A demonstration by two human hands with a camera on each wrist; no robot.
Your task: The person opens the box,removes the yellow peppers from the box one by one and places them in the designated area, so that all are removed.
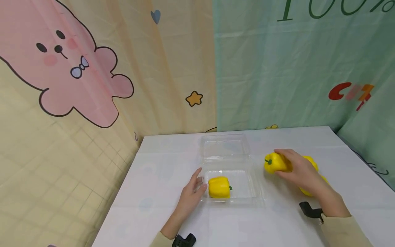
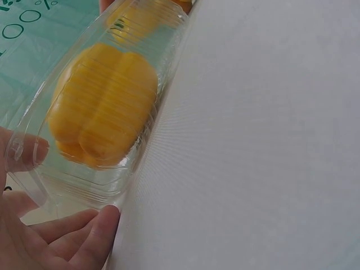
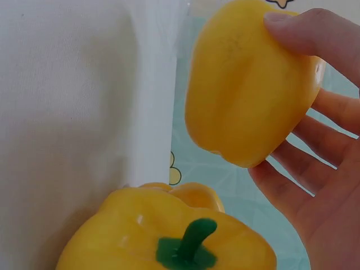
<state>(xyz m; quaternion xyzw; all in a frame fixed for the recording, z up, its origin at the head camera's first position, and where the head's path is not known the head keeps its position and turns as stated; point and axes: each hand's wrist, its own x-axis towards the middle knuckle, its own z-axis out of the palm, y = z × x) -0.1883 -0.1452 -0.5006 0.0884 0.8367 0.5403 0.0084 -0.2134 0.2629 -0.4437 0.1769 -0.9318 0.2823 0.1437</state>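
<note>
My right hand (image 1: pixel 300 168) holds a yellow bell pepper (image 1: pixel 275 163) above the table, thumb and fingertips around its sides, its green stem facing left. At the table's middle lies an open clear plastic container (image 1: pixel 247 183), lid folded back. One yellow bell pepper (image 1: pixel 219 187) lies on its side in its left part, stem to the right; the left wrist view shows this pepper (image 2: pixel 104 104) through the plastic wall. My left hand (image 1: pixel 189 195) grips the container's left edge, thumb at the rim and other fingers lower down, near the table.
More yellow bell peppers lie on the table under my right forearm, partly hidden; one pepper (image 3: pixel 169 236) shows its green stem in the right wrist view. The container's lid (image 1: pixel 225 145) lies toward the table's back edge. Printed curtains (image 1: pixel 172 68) hang behind the white table (image 1: pixel 148 192).
</note>
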